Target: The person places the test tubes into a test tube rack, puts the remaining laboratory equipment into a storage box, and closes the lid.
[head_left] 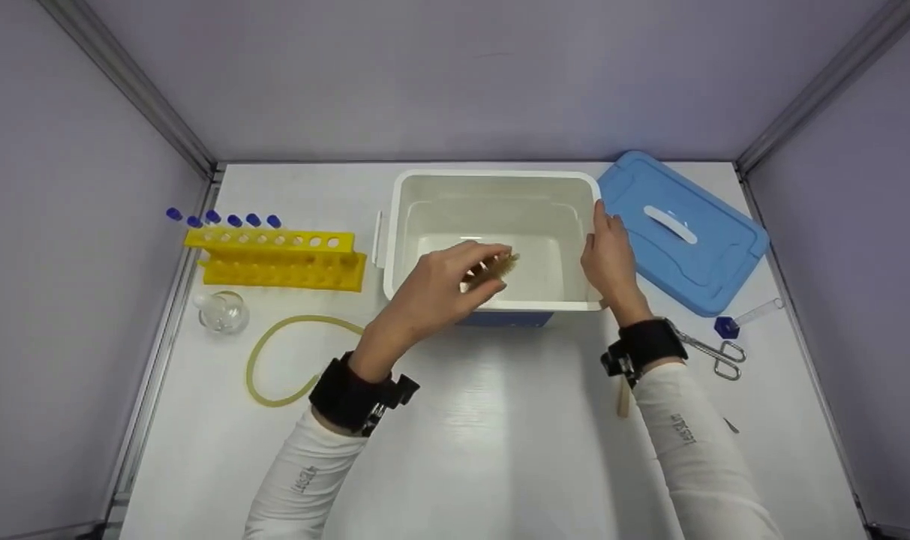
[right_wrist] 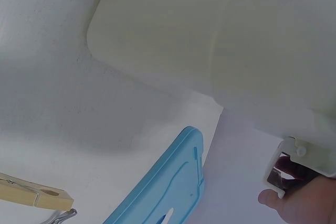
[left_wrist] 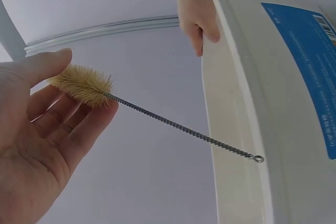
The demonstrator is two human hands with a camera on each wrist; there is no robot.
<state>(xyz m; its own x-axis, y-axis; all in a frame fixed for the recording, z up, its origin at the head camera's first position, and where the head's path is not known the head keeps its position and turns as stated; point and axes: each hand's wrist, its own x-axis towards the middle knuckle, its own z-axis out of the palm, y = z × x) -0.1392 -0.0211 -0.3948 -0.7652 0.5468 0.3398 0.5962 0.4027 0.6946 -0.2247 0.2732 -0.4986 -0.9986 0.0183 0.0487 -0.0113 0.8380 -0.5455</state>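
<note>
My left hand (head_left: 439,281) is over the front part of a white plastic bin (head_left: 492,306) and holds a test tube brush (left_wrist: 84,85) by its pale bristles, between thumb and fingers. The brush's twisted wire stem (left_wrist: 181,128) ends in a small loop and points away from the palm, in front of the bin's rim in the left wrist view. My right hand (head_left: 611,259) grips the bin's right side at the rim. In the right wrist view its fingers are by the white side handle (right_wrist: 273,169), partly hidden. No contents show inside the bin.
Left of the bin stand a yellow rack (head_left: 282,279) with several blue-capped tubes, a glass bottle (head_left: 226,313) and a rubber hose (head_left: 253,367). To the right lie a blue lid (head_left: 695,247), a blue-based cylinder (head_left: 727,327), metal tongs (head_left: 725,356) and a wooden clamp (right_wrist: 39,195).
</note>
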